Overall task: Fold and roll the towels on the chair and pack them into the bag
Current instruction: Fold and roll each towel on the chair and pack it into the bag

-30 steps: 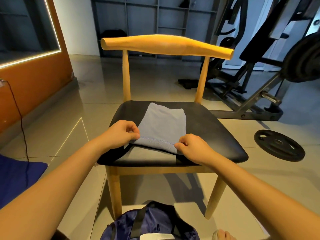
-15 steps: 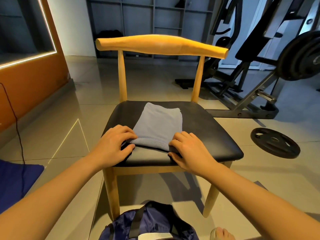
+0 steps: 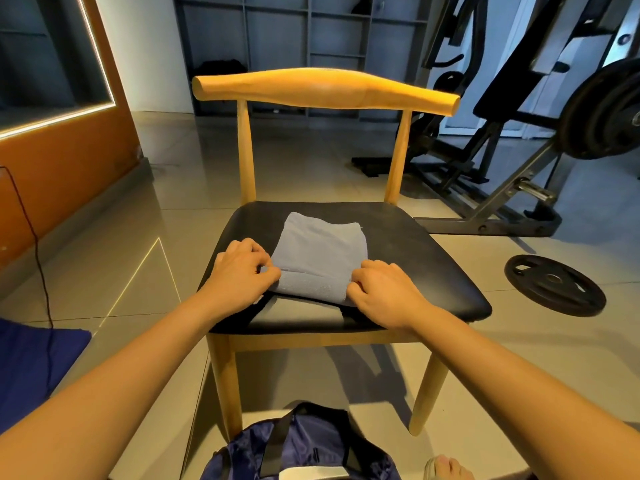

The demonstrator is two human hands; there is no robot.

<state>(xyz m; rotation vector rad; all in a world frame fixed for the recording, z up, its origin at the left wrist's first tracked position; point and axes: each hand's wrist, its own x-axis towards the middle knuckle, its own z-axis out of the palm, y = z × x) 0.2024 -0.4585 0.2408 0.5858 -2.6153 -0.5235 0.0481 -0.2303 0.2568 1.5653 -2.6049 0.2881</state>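
Legible text, labels, numbers: none that I can read. The pale patch on the bag (image 3: 304, 441) at my feet shows no lettering I can make out. Any marking on the weight plate (image 3: 554, 285) is too small to tell.

Glossy tiled floor (image 3: 311, 168), grey shelving (image 3: 277, 32), orange wall (image 3: 59, 174) — weight machine (image 3: 512, 88) at right

Matt grey cloth towel (image 3: 320, 252) lies on the wooden chair's (image 3: 325, 86) smooth, glossy black seat.
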